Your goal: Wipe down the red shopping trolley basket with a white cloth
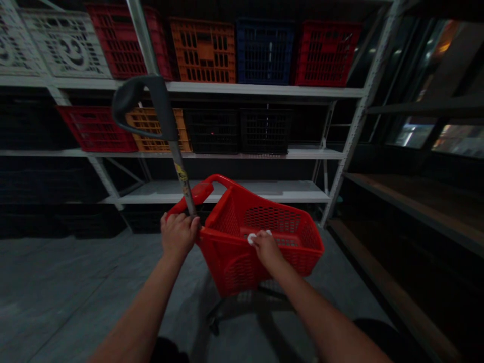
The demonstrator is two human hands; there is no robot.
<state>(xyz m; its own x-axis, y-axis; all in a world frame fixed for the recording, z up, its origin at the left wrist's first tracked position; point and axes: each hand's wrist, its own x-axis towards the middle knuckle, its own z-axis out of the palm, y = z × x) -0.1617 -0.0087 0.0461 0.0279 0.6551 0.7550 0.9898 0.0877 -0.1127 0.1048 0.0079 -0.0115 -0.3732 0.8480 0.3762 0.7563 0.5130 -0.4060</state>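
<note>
A red plastic shopping basket [298,242] on wheels stands on the grey floor in front of me. Its metal pull rod [180,174] rises up to a black handle [132,98]. My left hand [177,234] is closed around the bottom of the rod at the basket's rim. My right hand [266,248] rests on the near edge of the basket, pinching a small white thing [251,238] that I cannot make out. A red folding handle [217,180] arches over the basket's far side.
White metal shelving [264,91] fills the wall ahead, holding red, orange, blue, black and white crates [204,50]. A bare shelf [227,190] sits low behind the basket. Dark wooden shelves [416,201] run along the right side. Grey floor [75,282] spreads left.
</note>
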